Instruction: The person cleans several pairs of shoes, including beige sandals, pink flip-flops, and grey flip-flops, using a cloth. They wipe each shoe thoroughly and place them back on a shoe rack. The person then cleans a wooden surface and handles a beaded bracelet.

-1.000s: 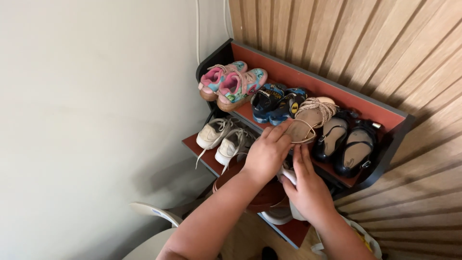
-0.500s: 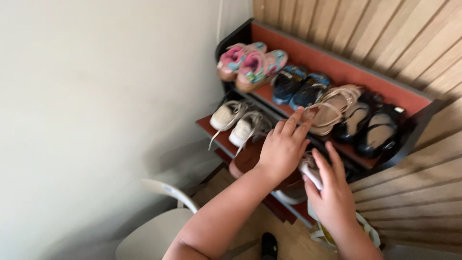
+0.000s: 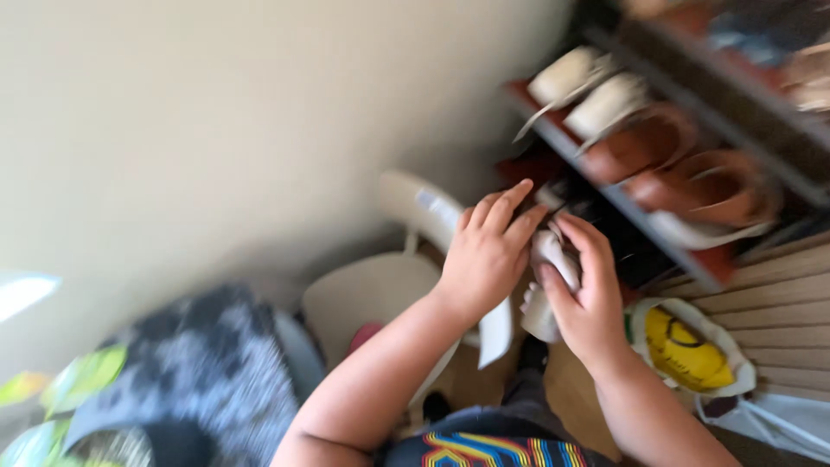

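Leaned against a plain pale wall (image 3: pixel 216 121): a dark shoe rack (image 3: pixel 692 130) with reddish shelves, tilted across the upper right of the blurred view. Backed by wooden slats (image 3: pixel 778 303) at the right edge. Stood below the rack, near the wall: a white chair (image 3: pixel 372 294), partly hidden behind the left forearm. Heaped at lower left: a grey-and-black patterned bundle (image 3: pixel 207 380). Lay on the floor at lower right, just beside the right wrist: a white bag with a yellow thing inside (image 3: pixel 692 350).

Ranged on the middle shelf: a pair of white sneakers (image 3: pixel 588 91) toward the wall, then a pair of brown shoes (image 3: pixel 683 164) next to them.

Reached toward the rack's low shelf: left hand (image 3: pixel 484 259), fingers stretched out and close together, palm down, fingertips resting at the top of a small white shoe (image 3: pixel 549 277). Wrapped around that same shoe from the other side: right hand (image 3: pixel 588 298), fingers curled over its top, thumb pressed at its lower end, grip closed on it. Held between both hands, just in front of the lowest shelf and above the floor: the small white shoe, too blurred to tell its make.
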